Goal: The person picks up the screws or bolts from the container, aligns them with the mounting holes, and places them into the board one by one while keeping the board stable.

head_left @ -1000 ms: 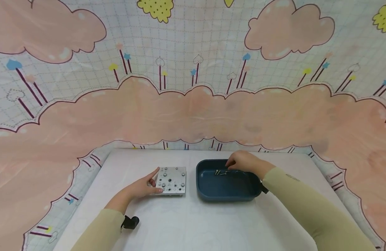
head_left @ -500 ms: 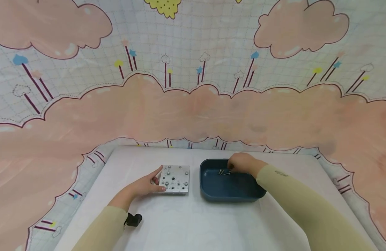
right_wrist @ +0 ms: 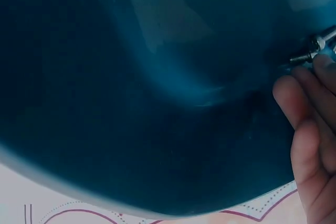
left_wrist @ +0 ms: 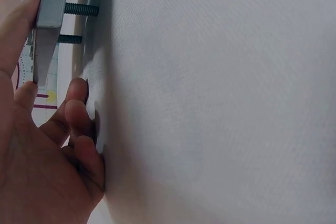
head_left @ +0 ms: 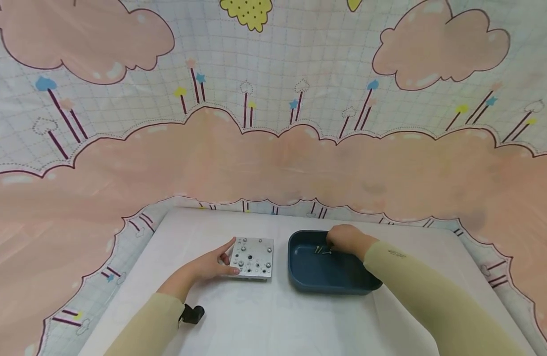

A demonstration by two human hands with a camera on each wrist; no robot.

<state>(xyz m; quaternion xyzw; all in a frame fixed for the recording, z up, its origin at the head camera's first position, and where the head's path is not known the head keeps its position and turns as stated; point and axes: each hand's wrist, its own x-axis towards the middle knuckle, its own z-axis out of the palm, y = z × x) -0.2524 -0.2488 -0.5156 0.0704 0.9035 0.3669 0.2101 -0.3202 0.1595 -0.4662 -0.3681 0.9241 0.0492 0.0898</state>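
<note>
In the head view, my left hand (head_left: 211, 263) grips the left edge of a square silver metal plate (head_left: 262, 246) dotted with holes and screw heads. The left wrist view has thumb and index finger on the plate's edge, the other fingers curled near the tabletop. Threaded screw ends (left_wrist: 81, 9) stick out of the plate's underside. My right hand (head_left: 346, 238) reaches into a dark blue tray (head_left: 331, 282), where loose screws (head_left: 318, 249) lie. Close to its fingertips in the right wrist view is a screw (right_wrist: 318, 44); whether it is pinched is hidden.
A white-covered table (head_left: 273, 321) lies under the plate and tray, which stand a small gap apart. Behind it hangs a patterned cloth (head_left: 273, 163) with clouds. A black device (head_left: 193, 314) is strapped at the left wrist.
My right hand has sunk lower into the tray, by the screws. The left hand keeps its grip on the plate. The head view has shifted slightly, so everything sits further right.
</note>
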